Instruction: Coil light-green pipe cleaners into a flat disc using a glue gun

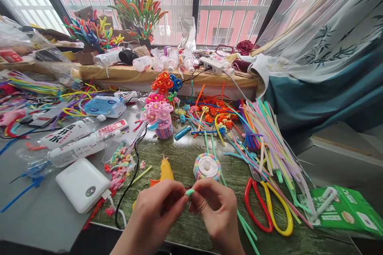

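Both hands meet over the front of the table. Between the fingertips is a short mint-green pipe cleaner piece (pixel 189 192), pinched from the left by my left hand (pixel 160 211) and from the right by my right hand (pixel 216 209). Whether it is bent or coiled is hard to make out. Just beyond my fingers sits a round pastel-wrapped pot (pixel 197 167) with a white top. A yellow hot glue gun (pixel 166 169) lies behind my left hand. Long mint-green pipe cleaners (pixel 245 227) run beside my right hand.
Scissors (pixel 263 207) with red and yellow handles lie at right, near pastel pipe cleaners (pixel 272 139) and a green packet (pixel 344 209). A white power bank (pixel 82 185) and plastic bottles (pixel 79 149) lie at left. A pink flower pot (pixel 164 128) stands farther back. A black cable (pixel 137 159) crosses the table.
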`<state>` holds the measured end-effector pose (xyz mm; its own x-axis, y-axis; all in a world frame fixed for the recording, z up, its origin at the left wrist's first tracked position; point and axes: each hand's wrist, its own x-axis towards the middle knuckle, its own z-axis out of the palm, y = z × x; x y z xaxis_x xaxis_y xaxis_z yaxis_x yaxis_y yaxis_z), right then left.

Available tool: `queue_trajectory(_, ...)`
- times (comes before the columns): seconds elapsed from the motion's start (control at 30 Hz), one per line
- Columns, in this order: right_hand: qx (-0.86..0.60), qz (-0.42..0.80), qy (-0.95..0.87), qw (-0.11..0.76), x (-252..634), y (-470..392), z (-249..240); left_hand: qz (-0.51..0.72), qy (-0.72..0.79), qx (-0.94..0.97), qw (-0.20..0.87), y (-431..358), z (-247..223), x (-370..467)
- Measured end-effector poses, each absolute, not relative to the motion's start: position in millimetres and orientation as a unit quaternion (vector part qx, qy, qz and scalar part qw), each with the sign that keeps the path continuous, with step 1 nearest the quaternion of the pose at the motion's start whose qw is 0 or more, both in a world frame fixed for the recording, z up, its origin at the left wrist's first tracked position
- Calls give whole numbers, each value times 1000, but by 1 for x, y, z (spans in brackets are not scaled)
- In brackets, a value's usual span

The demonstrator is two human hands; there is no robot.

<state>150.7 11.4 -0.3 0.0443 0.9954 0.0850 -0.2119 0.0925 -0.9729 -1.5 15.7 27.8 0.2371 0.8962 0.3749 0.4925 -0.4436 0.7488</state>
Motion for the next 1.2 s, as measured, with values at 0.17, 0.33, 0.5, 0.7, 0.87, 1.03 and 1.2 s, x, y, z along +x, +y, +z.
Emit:
queue_trajectory(0.17,-384,569,-383,618,144,13,0,487,490,675,258,11,24,12)
queue_trajectory(0.33,-401,560,-447,571,150,15,-1,440,494,721,207,12,28,1)
queue_trajectory(0.5,-434,424,-604,517,163,17,-1,357,431,820,121,19,40,-11)
queue_trajectory(0.7,-435,349,-655,510,163,16,-1,329,408,847,94,25,47,-9)
queue_trajectory(0.87,-452,368,-612,534,158,14,-4,371,433,814,115,21,40,-8)
queue_trajectory(1.03,-447,450,-510,581,150,12,-6,403,505,725,238,13,26,-4)
queue_trajectory(1.2,-378,561,-400,619,140,15,-9,492,515,633,303,6,21,11)
